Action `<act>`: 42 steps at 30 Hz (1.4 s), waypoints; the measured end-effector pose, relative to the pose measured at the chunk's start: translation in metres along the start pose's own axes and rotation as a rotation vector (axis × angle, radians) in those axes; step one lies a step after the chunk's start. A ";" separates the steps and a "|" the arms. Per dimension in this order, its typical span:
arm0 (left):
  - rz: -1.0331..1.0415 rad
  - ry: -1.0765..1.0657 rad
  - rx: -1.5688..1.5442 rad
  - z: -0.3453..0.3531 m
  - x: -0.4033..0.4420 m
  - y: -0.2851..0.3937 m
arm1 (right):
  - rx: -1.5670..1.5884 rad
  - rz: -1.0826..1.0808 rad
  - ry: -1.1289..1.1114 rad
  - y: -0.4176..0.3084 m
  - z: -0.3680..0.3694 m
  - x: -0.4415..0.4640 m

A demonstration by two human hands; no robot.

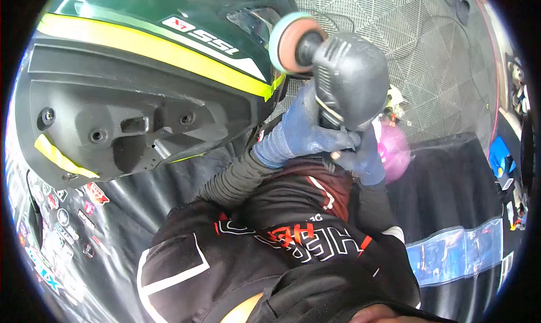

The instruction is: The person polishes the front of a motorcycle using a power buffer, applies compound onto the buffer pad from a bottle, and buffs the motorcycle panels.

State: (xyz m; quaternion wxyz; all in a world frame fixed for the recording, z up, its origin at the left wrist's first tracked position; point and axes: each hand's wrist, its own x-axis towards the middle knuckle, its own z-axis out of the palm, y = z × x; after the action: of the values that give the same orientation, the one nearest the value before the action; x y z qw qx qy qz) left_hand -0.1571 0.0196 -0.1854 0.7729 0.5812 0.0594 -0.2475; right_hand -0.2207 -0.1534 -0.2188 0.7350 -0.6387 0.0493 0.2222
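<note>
My left hand [301, 125], in a blue knit glove, is closed around the body of a black polisher [352, 78] just below its head. The polisher is raised in front of my chest, its round foam pad [290, 44] facing left, next to the corner of a dark green vehicle panel [129, 7]. Lower down, my right hand [363, 156], in a similar glove, is closed at the polisher's lower end, its fingers near those of my left hand. The handle is mostly hidden behind the hands. Yellow tape [152, 52] runs along the panel's edge.
A black plastic underside [124, 125] with bolt holes adjoins the panel. Black sheeting [445, 182] and a sticker-covered surface [67, 221] lie around me. Beyond is patterned grey flooring [422, 47] with a cable. A pink round object [394, 151] sits behind my right hand.
</note>
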 end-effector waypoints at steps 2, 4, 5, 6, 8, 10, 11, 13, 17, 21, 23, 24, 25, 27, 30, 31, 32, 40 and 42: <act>-0.128 -0.061 0.040 -0.001 -0.002 -0.001 | 0.524 0.335 -0.149 -0.002 -0.007 -0.012; -0.326 -0.111 0.108 0.006 -0.007 0.006 | 0.697 0.395 -0.207 0.000 -0.010 -0.017; -0.336 -0.110 0.107 0.008 -0.006 0.004 | 0.735 0.439 -0.188 0.002 -0.013 -0.019; -0.317 -0.063 0.132 0.011 -0.006 0.000 | 0.766 0.477 -0.170 0.004 -0.017 -0.020; -0.280 0.032 0.185 0.017 -0.003 -0.007 | 0.800 0.536 -0.137 0.010 -0.024 -0.018; -0.324 0.091 0.126 0.021 0.007 -0.010 | 0.822 0.577 -0.135 0.016 -0.031 -0.015; -0.359 0.148 0.063 0.022 0.012 -0.011 | 0.834 0.595 -0.141 0.019 -0.033 -0.013; -0.364 0.169 0.131 0.025 0.022 -0.007 | 0.844 0.627 -0.172 0.020 -0.036 -0.006; -0.352 0.206 0.164 0.026 0.025 0.000 | 0.760 0.693 -0.281 0.003 -0.048 0.017; -0.130 0.285 0.496 0.031 0.026 0.015 | 0.710 0.709 -0.388 -0.020 -0.065 0.040; -0.273 0.176 0.135 0.035 0.031 0.044 | 0.848 0.726 -0.545 -0.034 -0.068 0.056; -0.139 0.123 0.278 0.034 0.039 0.044 | 0.872 0.671 -0.565 -0.033 -0.069 0.063; -0.183 0.190 0.275 0.038 0.038 0.057 | 0.874 0.672 -0.579 -0.040 -0.069 0.070; -0.067 0.146 0.331 0.038 0.035 0.060 | 0.769 0.651 -0.625 -0.064 -0.077 0.086; 0.123 0.002 0.845 0.029 0.017 0.055 | 0.636 0.625 -0.740 -0.070 -0.082 0.097; 0.300 -0.060 1.122 0.029 0.011 0.054 | 0.501 0.548 -0.767 -0.075 -0.081 0.099; 0.478 -0.127 1.396 0.028 0.006 0.051 | 0.575 0.724 -0.757 -0.086 -0.081 0.102; 1.370 0.652 3.010 0.030 -0.016 -0.061 | 0.252 0.453 -0.821 -0.102 -0.092 0.115; 1.434 0.457 3.374 0.035 -0.009 -0.058 | 0.580 0.790 -0.672 -0.091 -0.095 0.106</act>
State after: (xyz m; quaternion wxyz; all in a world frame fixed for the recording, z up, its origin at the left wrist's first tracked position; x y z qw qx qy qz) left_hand -0.1975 -0.0220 -0.2210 0.6362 -0.5722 0.3586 -0.3732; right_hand -0.0705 -0.2243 -0.1896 0.7165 -0.2398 0.1068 0.6463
